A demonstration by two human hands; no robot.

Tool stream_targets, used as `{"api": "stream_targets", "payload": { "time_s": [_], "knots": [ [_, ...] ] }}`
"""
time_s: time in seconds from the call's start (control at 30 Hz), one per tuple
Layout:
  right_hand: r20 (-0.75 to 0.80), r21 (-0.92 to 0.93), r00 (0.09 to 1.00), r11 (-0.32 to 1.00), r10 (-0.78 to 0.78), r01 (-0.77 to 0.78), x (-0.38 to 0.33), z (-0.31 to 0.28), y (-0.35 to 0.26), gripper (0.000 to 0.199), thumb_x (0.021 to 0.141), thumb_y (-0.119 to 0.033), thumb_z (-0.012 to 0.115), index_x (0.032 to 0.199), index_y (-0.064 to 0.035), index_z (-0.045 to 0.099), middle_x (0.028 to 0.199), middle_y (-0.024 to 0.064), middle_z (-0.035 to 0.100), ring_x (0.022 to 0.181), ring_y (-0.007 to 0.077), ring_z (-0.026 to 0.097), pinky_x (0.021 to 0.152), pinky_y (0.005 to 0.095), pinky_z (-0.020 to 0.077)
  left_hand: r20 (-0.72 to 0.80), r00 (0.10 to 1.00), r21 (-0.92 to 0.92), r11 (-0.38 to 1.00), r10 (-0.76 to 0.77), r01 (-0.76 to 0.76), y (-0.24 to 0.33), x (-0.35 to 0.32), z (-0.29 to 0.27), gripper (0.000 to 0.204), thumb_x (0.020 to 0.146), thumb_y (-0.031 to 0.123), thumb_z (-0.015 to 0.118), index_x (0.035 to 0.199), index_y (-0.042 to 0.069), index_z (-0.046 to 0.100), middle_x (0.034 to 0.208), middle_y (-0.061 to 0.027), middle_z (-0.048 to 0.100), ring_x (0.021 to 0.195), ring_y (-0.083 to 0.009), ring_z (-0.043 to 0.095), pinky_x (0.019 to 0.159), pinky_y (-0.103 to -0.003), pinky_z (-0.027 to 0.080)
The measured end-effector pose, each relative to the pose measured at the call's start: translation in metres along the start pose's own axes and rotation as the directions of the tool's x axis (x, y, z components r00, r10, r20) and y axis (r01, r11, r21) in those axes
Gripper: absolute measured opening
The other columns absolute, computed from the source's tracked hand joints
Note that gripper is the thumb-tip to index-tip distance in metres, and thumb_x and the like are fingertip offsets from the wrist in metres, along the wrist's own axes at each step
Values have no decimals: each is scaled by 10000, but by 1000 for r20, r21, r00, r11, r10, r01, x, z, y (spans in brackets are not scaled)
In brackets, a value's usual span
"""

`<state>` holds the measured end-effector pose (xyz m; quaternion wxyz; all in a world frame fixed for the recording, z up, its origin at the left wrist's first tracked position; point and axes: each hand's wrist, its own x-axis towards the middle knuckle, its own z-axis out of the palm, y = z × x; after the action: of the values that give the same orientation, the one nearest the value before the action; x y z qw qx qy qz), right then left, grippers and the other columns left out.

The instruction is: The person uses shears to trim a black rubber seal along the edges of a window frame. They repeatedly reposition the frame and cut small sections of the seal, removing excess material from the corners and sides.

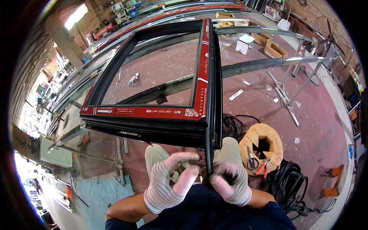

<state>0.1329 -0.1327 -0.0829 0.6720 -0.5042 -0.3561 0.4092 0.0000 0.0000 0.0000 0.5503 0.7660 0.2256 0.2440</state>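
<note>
Both gloved hands work at the near right corner of a dark window frame (153,69) faced with red film, which lies flat on steel trestle rails (268,63). The right hand (232,184) is clenched on the loose end of a black rubber seal strip (209,153) that hangs down from the frame's right edge; the left hand (168,182) curls just beside it, fingers bent towards the same strip, though whether it pinches the rubber I cannot tell. To do this well, I judge the strip wants to be kept straight and in line with its groove, fed in short lengths without stretching (stretched rubber creeps back later). The frame sits far of the hands, its corner just above them; scissors (251,159) and red-handled pliers (262,166) lie on a cardboard spool (264,134) to the right.
</note>
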Motion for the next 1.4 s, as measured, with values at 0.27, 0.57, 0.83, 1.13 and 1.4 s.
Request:
{"api": "stream_targets", "payload": {
  "time_s": [0.27,0.57,0.83,1.13,1.4],
  "knots": [
    [92,-304,944,894,-315,328,7,-18,-1,158,867,-111,716,970,-31,626,893,132,672,773,268,657,689,356,524,82,975,26,978,-208,207,-3,42,16,170,915,173,673,917,3,680,774,-32,669,671,-80,608,581,-228,479],
    [-610,-409,767,908,-198,-91,-2,-148,168,129,898,-85,649,999,-14,686,902,156,711,817,212,685,741,331,529,-171,975,-126,985,-138,117,11,28,20,309,1024,230,465,1135,-51,528,572,-53,492,452,-105,411,456,-255,373],
    [-959,-46,111,244,259,-969,-140,-342,383,393,868,-327,597,1135,-54,692,1091,231,689,1054,359,659,939,432,508,-198,979,-90,995,-48,31,-28,34,10,390,1028,295,491,1225,-37,544,606,-27,400,473,-105,319,486,-267,360],
    [-992,-96,104,125,64,-988,-141,-385,397,328,888,-356,625,1027,-65,682,1066,180,665,987,319,666,844,444,536,102,943,129,935,318,-330,-34,31,-17,354,1021,123,501,1335,-33,455,1330,-175,546,803,-218,618,661,-306,533],
    [-798,-569,587,154,132,-808,-76,-344,399,357,842,-375,700,969,-42,697,1024,177,693,962,347,678,847,449,542,-295,947,419,873,-130,250,-34,7,-6,372,992,243,578,1151,-91,543,815,-152,662,565,-172,601,575,-260,506]
  ]
}}
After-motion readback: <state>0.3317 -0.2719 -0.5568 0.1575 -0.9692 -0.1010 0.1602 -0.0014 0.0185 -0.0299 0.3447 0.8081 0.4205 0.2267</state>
